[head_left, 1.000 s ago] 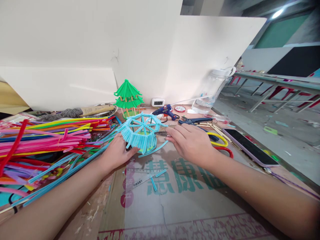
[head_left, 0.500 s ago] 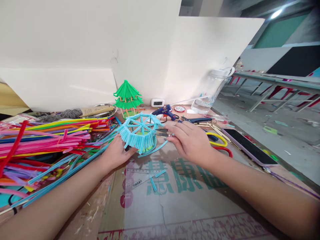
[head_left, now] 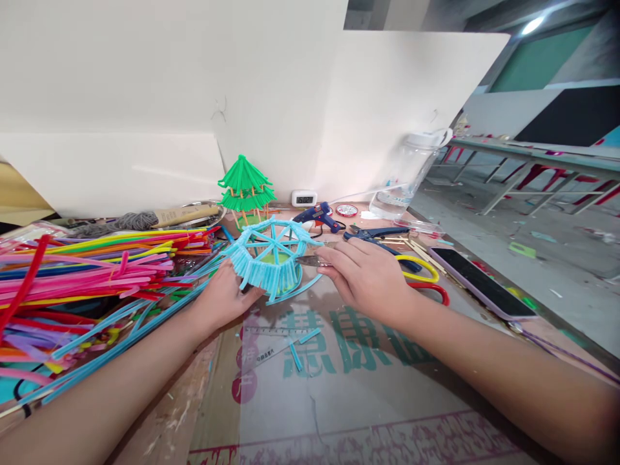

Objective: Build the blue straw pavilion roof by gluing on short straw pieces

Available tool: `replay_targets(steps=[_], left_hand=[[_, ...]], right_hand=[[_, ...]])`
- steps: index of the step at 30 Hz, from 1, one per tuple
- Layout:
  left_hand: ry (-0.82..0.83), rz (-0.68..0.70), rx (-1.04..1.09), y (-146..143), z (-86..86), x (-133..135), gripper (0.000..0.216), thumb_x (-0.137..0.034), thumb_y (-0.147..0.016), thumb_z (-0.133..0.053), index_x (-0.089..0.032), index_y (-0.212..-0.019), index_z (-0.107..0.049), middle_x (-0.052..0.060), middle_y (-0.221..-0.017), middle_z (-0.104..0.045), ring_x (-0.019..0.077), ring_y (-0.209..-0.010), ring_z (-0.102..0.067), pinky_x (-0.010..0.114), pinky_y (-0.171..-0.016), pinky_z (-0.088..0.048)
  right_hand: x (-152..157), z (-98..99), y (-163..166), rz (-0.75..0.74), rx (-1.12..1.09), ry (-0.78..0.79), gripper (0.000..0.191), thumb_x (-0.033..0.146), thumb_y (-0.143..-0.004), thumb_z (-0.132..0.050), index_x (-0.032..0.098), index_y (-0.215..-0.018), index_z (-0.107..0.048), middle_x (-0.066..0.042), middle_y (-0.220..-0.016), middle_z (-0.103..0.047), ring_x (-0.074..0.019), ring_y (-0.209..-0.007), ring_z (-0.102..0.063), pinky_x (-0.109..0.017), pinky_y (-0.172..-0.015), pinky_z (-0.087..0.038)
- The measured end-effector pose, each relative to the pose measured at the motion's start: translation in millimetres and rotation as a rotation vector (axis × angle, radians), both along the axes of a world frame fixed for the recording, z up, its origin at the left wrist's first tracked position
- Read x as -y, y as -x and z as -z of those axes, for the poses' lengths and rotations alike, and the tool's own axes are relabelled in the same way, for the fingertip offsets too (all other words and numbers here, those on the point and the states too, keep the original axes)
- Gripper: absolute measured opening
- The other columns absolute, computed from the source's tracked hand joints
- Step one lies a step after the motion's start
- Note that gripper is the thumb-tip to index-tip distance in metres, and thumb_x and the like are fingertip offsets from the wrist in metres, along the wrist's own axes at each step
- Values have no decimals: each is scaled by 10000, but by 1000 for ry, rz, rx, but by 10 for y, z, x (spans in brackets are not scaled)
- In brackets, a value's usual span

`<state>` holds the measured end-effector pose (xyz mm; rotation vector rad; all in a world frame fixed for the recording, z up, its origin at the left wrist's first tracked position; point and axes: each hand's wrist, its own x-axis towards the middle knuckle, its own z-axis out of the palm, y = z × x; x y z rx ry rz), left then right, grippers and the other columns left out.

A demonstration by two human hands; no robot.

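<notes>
A light-blue pipe-cleaner roof (head_left: 271, 248) with spokes and a fringed, sloping edge sits over a green base. At its left side my left hand (head_left: 225, 294) is closed around the lower part, with some fingers hidden behind it. My right hand (head_left: 361, 271) grips pointed metal tweezers (head_left: 310, 261), their tips at the roof's right edge. A loose blue pipe cleaner (head_left: 295, 296) curves below the fringe. Under the model, a clear ruler (head_left: 271, 342) and short blue cut pieces (head_left: 296, 356) lie on the printed sheet.
Bundles of coloured pipe cleaners (head_left: 87, 265) fill the left side. Behind stand a green tiered pavilion (head_left: 246, 184), a small clock (head_left: 304, 198), a glue gun (head_left: 317, 216) and a water bottle (head_left: 404, 174). Pliers (head_left: 380, 232), scissors (head_left: 421, 268) and a phone (head_left: 482, 284) lie right.
The tweezer tips, apart before, look closer together now at the roof's right edge. The loose blue strand's end has shifted slightly. My left hand keeps its hold.
</notes>
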<state>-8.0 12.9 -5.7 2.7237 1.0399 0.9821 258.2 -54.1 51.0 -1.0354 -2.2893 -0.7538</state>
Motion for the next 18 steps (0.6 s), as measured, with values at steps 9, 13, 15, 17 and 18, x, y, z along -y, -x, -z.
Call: replay_targets(steps=[9,13,15,17,18], left_hand=[[-19,18,-21,13,15,-6,363,-424,-895,-474,-221,-1175,-586,81,-1248,-619,280,-1209,-539,441,-1057,-411],[-26,17,-13,6,1,-1,384,-429,-900,-467,-229,-1214,-559,79,-1241,-621,277,-1218,-532,440,-1058,-411],[-23,21,-11,5,-4,0,390,-430,-899,-466,-229,-1221,-551,81,-1243,-618,278,-1217,-532,444,-1054,-414],[-19,21,-11,6,-2,0,389,-428,-898,-466,-228,-1221,-550,84,-1240,-620,280,-1214,-534,447,-1051,-417],[-17,19,-13,7,1,-1,392,-427,-896,-467,-228,-1223,-549,85,-1236,-622,281,-1212,-536,450,-1050,-418]], right_hand=[[8,-16,-5,-3,49,-29,268,261,-933,-502,103,-1114,-621,-107,-925,-680,-234,-887,-568,-351,-805,-460],[6,-19,-3,-1,55,-41,263,259,-938,-494,108,-1113,-619,-107,-920,-682,-229,-877,-568,-343,-784,-456],[3,-18,-4,3,59,-34,262,259,-940,-492,112,-1116,-619,-102,-915,-682,-225,-859,-566,-343,-774,-454],[-1,-14,-4,7,69,-24,264,261,-940,-496,112,-1120,-619,-98,-914,-681,-223,-849,-565,-345,-773,-453],[-2,-10,-5,9,72,-20,265,262,-939,-498,112,-1122,-619,-96,-910,-680,-224,-846,-566,-347,-774,-453]])
